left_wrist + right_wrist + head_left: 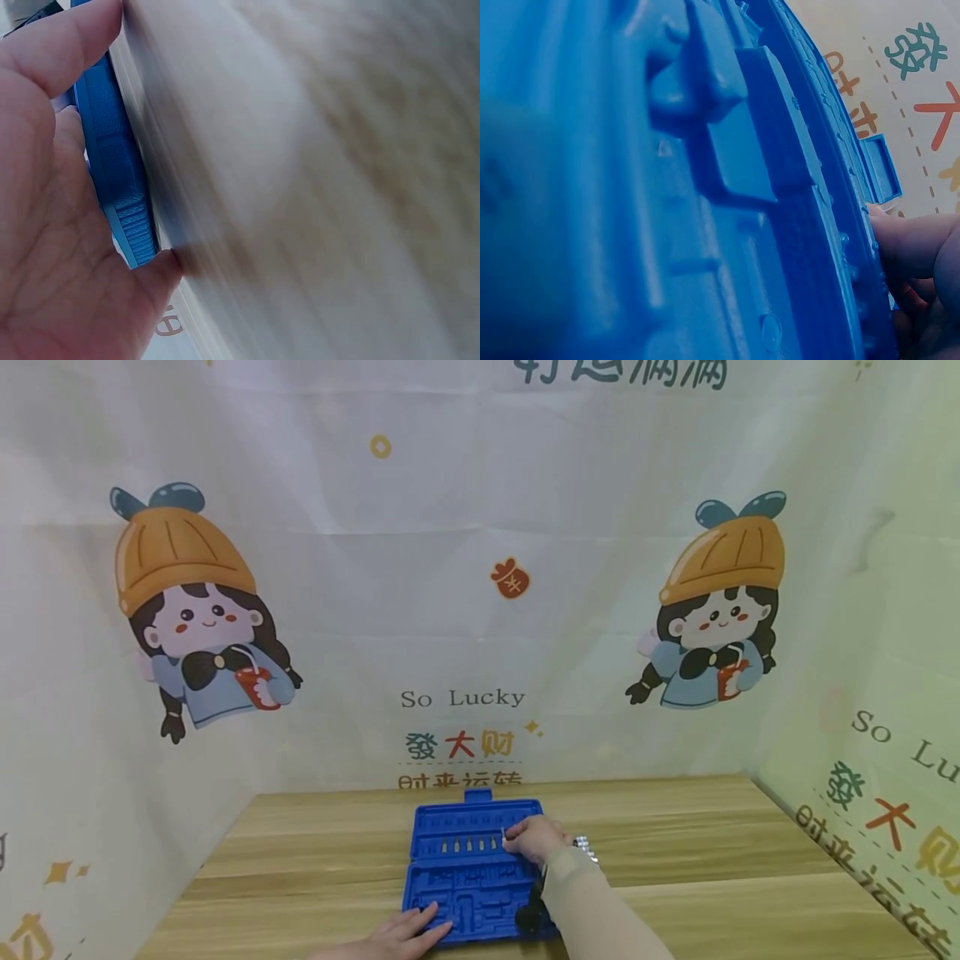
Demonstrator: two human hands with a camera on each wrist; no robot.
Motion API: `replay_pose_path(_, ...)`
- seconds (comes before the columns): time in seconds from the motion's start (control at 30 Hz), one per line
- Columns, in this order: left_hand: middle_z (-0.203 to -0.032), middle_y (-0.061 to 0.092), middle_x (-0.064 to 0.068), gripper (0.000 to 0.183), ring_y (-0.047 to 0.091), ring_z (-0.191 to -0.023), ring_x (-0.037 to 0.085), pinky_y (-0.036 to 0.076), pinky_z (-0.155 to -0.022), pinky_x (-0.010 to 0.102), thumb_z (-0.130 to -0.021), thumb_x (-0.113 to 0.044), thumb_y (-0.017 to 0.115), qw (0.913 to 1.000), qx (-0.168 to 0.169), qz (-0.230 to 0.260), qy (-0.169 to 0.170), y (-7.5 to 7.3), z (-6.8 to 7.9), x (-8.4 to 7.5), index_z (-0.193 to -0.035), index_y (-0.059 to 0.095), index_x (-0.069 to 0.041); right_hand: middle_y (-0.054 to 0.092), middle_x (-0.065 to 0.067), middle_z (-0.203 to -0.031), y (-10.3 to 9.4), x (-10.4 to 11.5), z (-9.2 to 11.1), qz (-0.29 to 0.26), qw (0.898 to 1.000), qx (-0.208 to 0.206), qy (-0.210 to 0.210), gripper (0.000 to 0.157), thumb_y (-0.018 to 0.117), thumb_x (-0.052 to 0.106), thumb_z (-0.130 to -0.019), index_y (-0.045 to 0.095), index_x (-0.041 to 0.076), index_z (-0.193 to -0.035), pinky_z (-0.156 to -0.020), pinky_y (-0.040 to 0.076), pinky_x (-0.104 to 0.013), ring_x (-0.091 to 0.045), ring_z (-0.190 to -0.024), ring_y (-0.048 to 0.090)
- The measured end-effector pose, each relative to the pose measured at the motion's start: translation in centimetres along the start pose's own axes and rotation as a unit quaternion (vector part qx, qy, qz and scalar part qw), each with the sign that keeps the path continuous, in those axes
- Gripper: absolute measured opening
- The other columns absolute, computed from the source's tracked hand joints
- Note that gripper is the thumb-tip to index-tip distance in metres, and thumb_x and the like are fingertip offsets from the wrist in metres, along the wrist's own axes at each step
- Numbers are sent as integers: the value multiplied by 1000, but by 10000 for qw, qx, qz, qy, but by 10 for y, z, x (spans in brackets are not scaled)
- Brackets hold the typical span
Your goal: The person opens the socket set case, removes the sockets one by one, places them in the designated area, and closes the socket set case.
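An open blue plastic tool case [480, 857] lies on the table, its moulded recesses facing up. Several small brass-coloured screwdriver bits [468, 845] stand in a row across the far half. My right hand [538, 839] reaches over the right side to the end of that row, thumb and fingertips pinching a small bit, mostly hidden by the fingers. In the right wrist view, the right hand [922, 255] is at the case's far edge. My left hand [397, 935] rests with fingers extended on the near left corner; the left wrist view shows its palm [67, 225] beside the case wall [116, 150].
Shiny metal sockets [585, 845] lie on the table just right of the case, partly behind the right wrist. A black rounded object [529, 917] is by the near right corner, under the right forearm. A printed cloth [465, 635] hangs behind the wooden table [315, 852].
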State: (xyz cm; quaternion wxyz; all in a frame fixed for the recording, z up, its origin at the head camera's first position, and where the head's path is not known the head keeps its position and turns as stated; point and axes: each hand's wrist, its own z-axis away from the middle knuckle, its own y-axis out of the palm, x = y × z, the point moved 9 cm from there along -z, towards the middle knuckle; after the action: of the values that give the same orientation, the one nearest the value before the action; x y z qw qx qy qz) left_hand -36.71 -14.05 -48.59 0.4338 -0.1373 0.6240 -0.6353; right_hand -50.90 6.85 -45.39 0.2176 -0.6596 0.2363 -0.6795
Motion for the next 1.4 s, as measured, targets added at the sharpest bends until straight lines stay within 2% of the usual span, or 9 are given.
replay_pose_path(0.13, -157, 27, 7, 60, 28, -140, 34, 32, -107, 47, -97, -51, 47, 9999, 81, 65, -95, 1, 1, 1, -151, 35, -28, 56, -13, -104, 0, 1, 1, -113, 9999, -34, -33, 11, 81, 15, -77, 73, 14, -84, -98, 22, -59, -41, -110, 37)
replay_pose_path(0.37, -156, 27, 7, 60, 27, -141, 33, 31, -108, 46, -96, -51, 48, 9999, 95, -6, -136, 1, 2, -1, -151, 35, -28, 61, -10, -103, -1, 5, 6, 178, 9995, -4, -241, 10, 79, 20, -80, 75, 14, -87, -96, 24, -59, -40, -109, 41)
replay_pose_path(0.57, -157, 25, 4, 61, 25, -142, 32, 31, -108, 46, -96, -53, 48, 9995, 186, 114, -246, 2, 4, 0, -151, 34, -30, 63, -9, -103, -3, 8, 11, -50, 9995, -33, -300, 13, 77, 21, -83, 75, 11, -92, -96, 26, -60, -39, -108, 44)
replay_pose_path(0.67, -158, 25, 6, 62, 25, -141, 34, 32, -107, 47, -96, -52, 48, 9996, 180, 162, -145, 0, 5, -1, -151, 33, -28, 66, -8, -105, -3, 9, 8, -228, 9991, 13, -366, 18, 75, 22, -85, 74, 9, -97, -96, 26, -59, -35, -106, 50)
replay_pose_path(0.77, -157, 24, 11, 63, 25, -141, 36, 32, -107, 49, -97, -49, 48, 9997, 196, 105, 85, -3, 8, -6, -153, 31, -24, 66, -8, -107, -1, 7, 5, -513, 9975, 202, -441, 22, 72, 20, -87, 72, 6, -103, -97, 34, -55, -32, -105, 57)
replay_pose_path(0.9, -157, 23, 13, 66, 24, -142, 35, 32, -107, 49, -97, -51, 46, 9991, 295, -15, 290, -4, 10, -11, -154, 26, -24, 64, -12, -111, 0, 7, 3, -883, 9933, 480, -578, 27, 69, 18, -90, 67, 1, -110, -90, 46, -49, -32, -106, 58)
replay_pose_path(1.17, -158, 22, 11, 70, 23, -143, 34, 32, -107, 51, -95, -59, 44, 9987, 349, 14, 370, -6, 11, -12, -154, 23, -28, 65, -10, -104, -14, 18, 12, -976, 9858, 803, -1102, 19, 66, 11, -91, 65, -3, -104, -89, 46, -49, -26, -98, 61)
replay_pose_path(1.27, -158, 21, 11, 71, 22, -143, 34, 32, -107, 50, -95, -58, 45, 9984, 346, 29, 448, -6, 12, -12, -155, 22, -28, 67, -8, -99, -23, 15, 16, -1023, 9852, 822, -1103, 16, 64, 10, -93, 63, -2, -103, -91, 45, -49, -24, -97, 62)
replay_pose_path(1.4, -159, 19, 13, 71, 20, -143, 34, 31, -108, 49, -96, -56, 46, 9975, 347, 74, 614, -2, 10, -7, -155, 19, -28, 67, -6, -101, -35, 5, 20, -1046, 9852, 824, -1076, 20, 64, 13, -93, 64, -1, -107, -87, 47, -47, -23, -96, 61)
